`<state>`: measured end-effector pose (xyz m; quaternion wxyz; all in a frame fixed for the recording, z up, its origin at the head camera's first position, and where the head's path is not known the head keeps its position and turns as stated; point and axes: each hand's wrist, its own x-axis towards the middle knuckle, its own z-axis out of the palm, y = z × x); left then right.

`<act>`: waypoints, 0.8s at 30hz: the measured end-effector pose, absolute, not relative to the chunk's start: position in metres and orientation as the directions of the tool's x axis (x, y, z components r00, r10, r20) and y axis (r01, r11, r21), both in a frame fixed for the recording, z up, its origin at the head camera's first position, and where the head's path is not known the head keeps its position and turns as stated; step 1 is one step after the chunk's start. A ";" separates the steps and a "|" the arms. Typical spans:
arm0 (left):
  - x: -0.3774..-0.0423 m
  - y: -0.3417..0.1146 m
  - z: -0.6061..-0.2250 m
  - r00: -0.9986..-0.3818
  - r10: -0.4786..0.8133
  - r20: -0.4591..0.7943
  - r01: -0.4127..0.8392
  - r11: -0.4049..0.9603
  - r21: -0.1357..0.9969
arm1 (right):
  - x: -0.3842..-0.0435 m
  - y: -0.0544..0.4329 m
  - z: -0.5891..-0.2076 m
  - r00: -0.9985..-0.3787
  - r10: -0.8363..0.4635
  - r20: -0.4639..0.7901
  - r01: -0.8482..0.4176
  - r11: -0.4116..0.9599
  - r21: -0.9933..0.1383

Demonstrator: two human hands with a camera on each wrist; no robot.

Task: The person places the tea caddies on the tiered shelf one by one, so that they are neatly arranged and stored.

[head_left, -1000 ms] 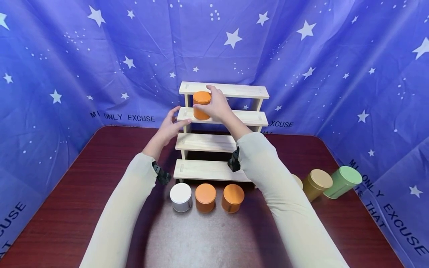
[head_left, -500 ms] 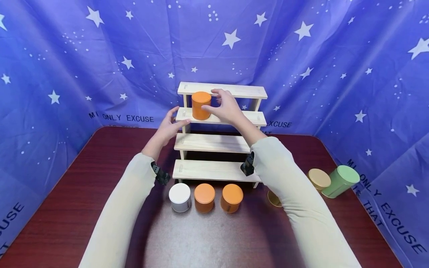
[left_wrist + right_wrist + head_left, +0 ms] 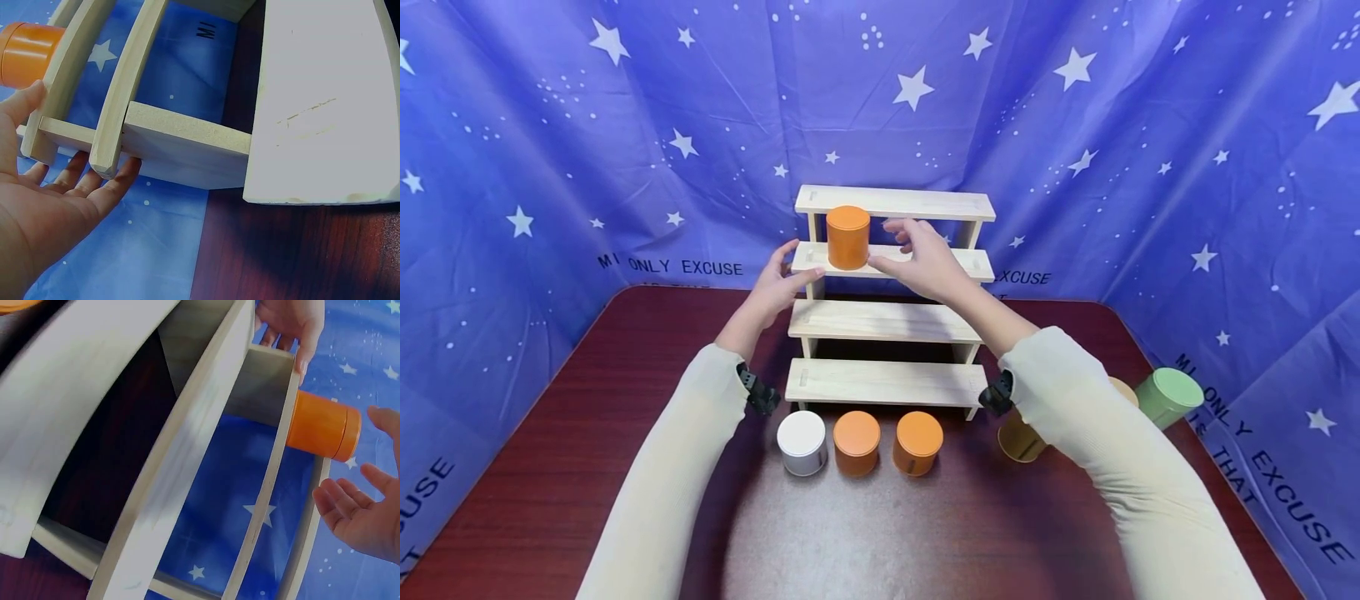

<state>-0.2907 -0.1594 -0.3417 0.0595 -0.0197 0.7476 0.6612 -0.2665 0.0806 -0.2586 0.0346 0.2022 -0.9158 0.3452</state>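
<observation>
An orange lidded tin (image 3: pixel 848 239) stands upright near the left end of the second step from the top of a wooden stepped rack (image 3: pixel 887 382). My right hand (image 3: pixel 927 260) is just right of this tin, thumb and fingers spread apart and holding nothing; in the right wrist view a gap shows between the hand (image 3: pixel 369 509) and the tin (image 3: pixel 322 425). My left hand (image 3: pixel 775 285) holds the left end of that same step. In the left wrist view, its thumb lies on the step's end and the fingertips (image 3: pixel 128 172) touch the rack's side.
In front of the rack stand a white tin (image 3: pixel 802 442) and two orange tins, one orange tin (image 3: pixel 857 442) beside another orange tin (image 3: pixel 917 442). To the right are a gold tin (image 3: pixel 1019 439), partly behind the sleeve, and a green tin (image 3: pixel 1171 396). A starry blue curtain (image 3: pixel 700 200) hangs behind.
My right hand has let go of the orange tin and drawn back to the right. The tin stays on the step, and my left hand keeps its place on the rack.
</observation>
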 end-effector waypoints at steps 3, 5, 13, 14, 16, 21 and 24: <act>-0.284 -0.157 -0.334 -0.991 0.055 -0.119 -0.111 0.131 0.985 | -0.256 0.086 -0.259 -0.917 -0.351 0.190 -0.388 0.675 -0.627; -0.281 -0.156 -0.330 -0.991 0.057 -0.119 -0.111 0.138 0.984 | -0.250 0.090 -0.260 -0.918 -0.354 0.180 -0.382 0.662 -0.644; -0.286 -0.158 -0.337 -0.991 0.055 -0.125 -0.117 0.133 0.984 | -0.223 0.111 -0.274 -0.901 -0.403 0.159 -0.405 0.650 -0.643; -0.289 -0.158 -0.339 -0.991 0.052 -0.124 -0.116 0.132 0.984 | -0.220 0.114 -0.276 -0.900 -0.408 0.155 -0.405 0.650 -0.643; -0.293 -0.159 -0.344 -0.992 0.044 -0.118 -0.111 0.138 0.984 | -0.215 0.118 -0.279 -0.897 -0.416 0.151 -0.408 0.643 -0.649; -0.294 -0.161 -0.349 -0.994 0.033 -0.106 -0.099 0.159 0.982 | -0.204 0.124 -0.286 -0.886 -0.436 0.156 -0.418 0.608 -0.675; -0.294 -0.160 -0.349 -0.994 0.035 -0.102 -0.095 0.163 0.982 | -0.197 0.126 -0.290 -0.880 -0.451 0.152 -0.421 0.590 -0.689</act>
